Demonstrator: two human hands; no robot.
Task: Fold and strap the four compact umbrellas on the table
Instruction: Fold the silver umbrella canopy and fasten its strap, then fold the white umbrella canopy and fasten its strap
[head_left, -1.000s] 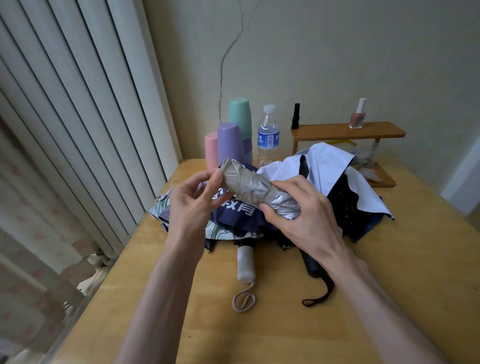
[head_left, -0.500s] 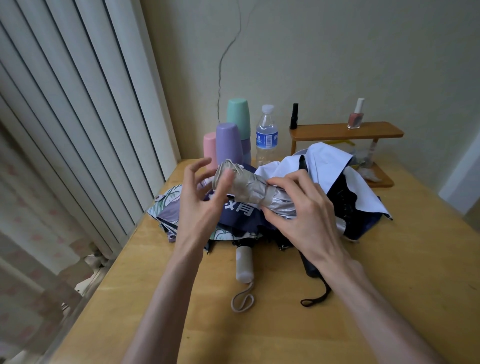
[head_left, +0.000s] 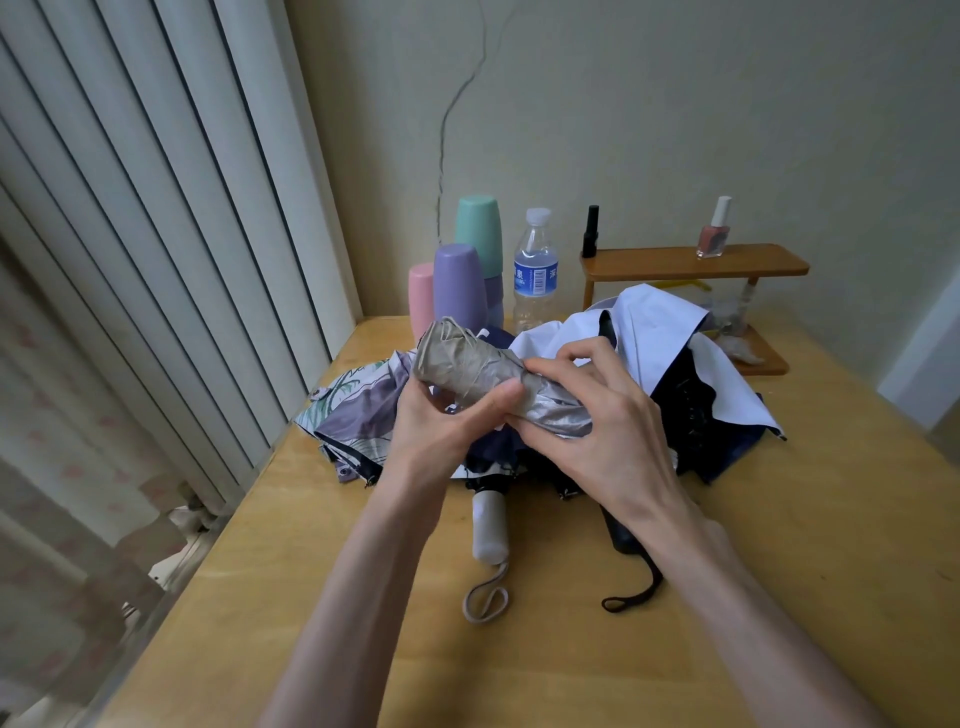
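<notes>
Around rolled umbrella (head_left: 470, 370): left hand (head_left: 442, 435), right hand (head_left: 609, 427)

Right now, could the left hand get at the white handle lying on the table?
Probably yes. The white handle lies uncovered on the table close by the left hand, with nothing over it. But that hand grips the silver umbrella, so it would need to let go first.

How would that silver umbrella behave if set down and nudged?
It probably rolls: the umbrella is wound into a rough cylinder. Its crinkled fabric looks thin and floppy, so it may unwind unless strapped.
</notes>
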